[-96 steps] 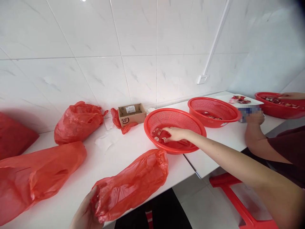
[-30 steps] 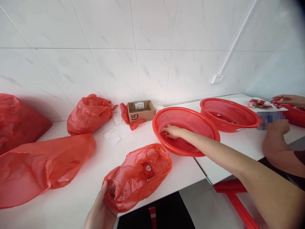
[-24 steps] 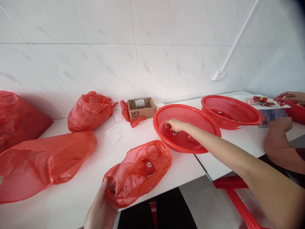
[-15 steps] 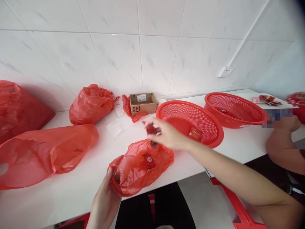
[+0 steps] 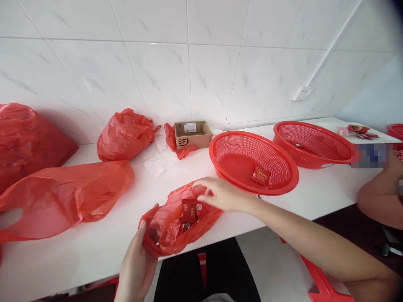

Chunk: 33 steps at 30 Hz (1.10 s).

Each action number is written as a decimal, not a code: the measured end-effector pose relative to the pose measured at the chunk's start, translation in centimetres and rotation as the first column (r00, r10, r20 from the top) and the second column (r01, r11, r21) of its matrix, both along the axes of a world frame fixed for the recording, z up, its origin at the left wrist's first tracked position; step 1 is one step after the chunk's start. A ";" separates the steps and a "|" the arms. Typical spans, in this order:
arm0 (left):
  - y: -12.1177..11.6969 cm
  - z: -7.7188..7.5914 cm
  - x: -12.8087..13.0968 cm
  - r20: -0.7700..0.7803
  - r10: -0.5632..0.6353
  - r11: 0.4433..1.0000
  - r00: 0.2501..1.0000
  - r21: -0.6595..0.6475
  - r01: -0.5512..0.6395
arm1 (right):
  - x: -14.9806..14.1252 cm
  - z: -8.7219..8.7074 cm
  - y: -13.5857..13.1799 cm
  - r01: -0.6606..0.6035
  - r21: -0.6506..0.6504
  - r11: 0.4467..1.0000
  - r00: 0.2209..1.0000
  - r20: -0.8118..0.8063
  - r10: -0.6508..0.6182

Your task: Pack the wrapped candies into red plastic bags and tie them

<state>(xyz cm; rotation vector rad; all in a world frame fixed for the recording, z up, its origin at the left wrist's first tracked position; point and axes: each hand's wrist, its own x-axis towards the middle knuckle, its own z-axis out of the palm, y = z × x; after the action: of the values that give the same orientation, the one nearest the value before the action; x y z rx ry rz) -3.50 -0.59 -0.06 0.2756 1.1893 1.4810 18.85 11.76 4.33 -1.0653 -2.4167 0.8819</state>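
Observation:
My left hand (image 5: 137, 258) grips the near left edge of a red plastic bag (image 5: 168, 224), thumb on the outside, holding its mouth open. Inside the bag lie several small red packets (image 5: 189, 210), some with printed marks. My right hand (image 5: 222, 193) is over the bag's right side with its fingers apart and nothing visible in them. Its fingertips are at the bag's far rim; whether they touch the film I cannot tell. Just beyond that hand stands a red perforated basket (image 5: 217, 157) with one red-and-gold packet (image 5: 261, 175) in it.
A second red basket (image 5: 281, 144) stands farther right, beside another person's arm (image 5: 378, 188). At the back is an open cardboard box (image 5: 195, 140). Full red bags (image 5: 124, 134) and a flat red bag (image 5: 103, 188) lie on the left of the white table (image 5: 78, 264).
The small red packets that my right hand held have dropped into the bag, and its fingers have opened. That hand has moved slightly right and down. My left hand keeps hold of the bag.

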 end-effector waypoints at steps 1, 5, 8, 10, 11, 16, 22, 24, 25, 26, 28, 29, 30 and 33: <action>-0.1 -0.1 -0.2 0.000 0.001 1.000 1.000 -0.004 -0.001 | 1.3 0.7 0.8 0.064 0.020 0.998 0.998 -0.019 -0.063; -0.4 -0.5 -0.8 -0.013 0.035 0.999 0.999 -0.009 -0.035 | 8.6 2.5 5.5 0.290 0.147 0.946 0.900 0.293 -0.322; -0.4 -0.8 -1.2 -0.018 0.084 0.996 0.996 -0.011 -0.084 | 13.5 1.5 8.1 0.471 0.042 0.881 0.627 0.687 -0.368; -0.4 -1.2 -1.4 -0.010 0.094 0.995 0.996 -0.023 -0.094 | 15.2 -0.1 8.6 0.532 -0.033 0.846 0.554 0.770 -0.318; -0.4 -1.4 -1.4 -0.007 0.094 0.995 0.996 -0.035 -0.094 | 15.6 -0.9 8.6 0.537 -0.058 0.842 0.556 0.775 -0.301; -0.5 -2.0 -1.4 0.011 0.087 0.993 0.996 -0.085 -0.086 | 15.2 -2.1 7.8 0.493 -0.164 0.855 0.671 0.697 -0.253; -0.5 -1.5 -1.0 0.013 0.039 0.999 0.999 -0.035 -0.038 | 12.8 3.4 7.2 0.140 -0.596 0.790 0.977 -0.047 -0.208; -0.5 -1.2 -0.8 0.018 0.042 0.998 0.999 -0.039 -0.041 | 10.4 4.6 6.0 0.057 -0.542 0.838 0.921 -0.295 -0.254; -0.5 -1.1 -0.7 0.022 0.045 0.998 0.999 -0.043 -0.044 | 8.8 4.8 5.2 0.024 -0.501 0.865 0.901 -0.363 -0.236; -0.5 -0.9 -0.6 0.025 0.050 0.998 0.998 -0.044 -0.049 | 7.0 4.7 4.2 -0.026 -0.471 0.882 0.897 -0.401 -0.188; -0.4 -0.6 -0.2 0.023 0.053 0.998 0.998 -0.036 -0.052 | 3.3 3.8 2.0 -0.134 -0.451 0.882 0.928 -0.368 -0.047; -0.3 -0.4 -0.1 0.020 0.047 0.999 0.999 -0.026 -0.047 | 1.8 3.1 1.0 -0.145 -0.431 0.891 0.953 -0.304 0.008; -0.2 -0.2 0.1 0.017 0.040 0.999 0.999 -0.017 -0.040 | 0.6 2.5 0.3 -0.130 -0.367 0.921 0.971 -0.235 0.043; -0.2 0.1 0.2 0.003 0.011 1.000 1.000 0.008 -0.011 | 0.1 1.8 -0.3 0.019 -0.060 0.998 0.995 -0.092 -0.025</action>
<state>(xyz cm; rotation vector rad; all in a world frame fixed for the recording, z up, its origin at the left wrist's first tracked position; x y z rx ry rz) -3.27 -0.79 0.05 0.2727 1.1849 1.4959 18.98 11.50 6.15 -1.0462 -2.3119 0.9792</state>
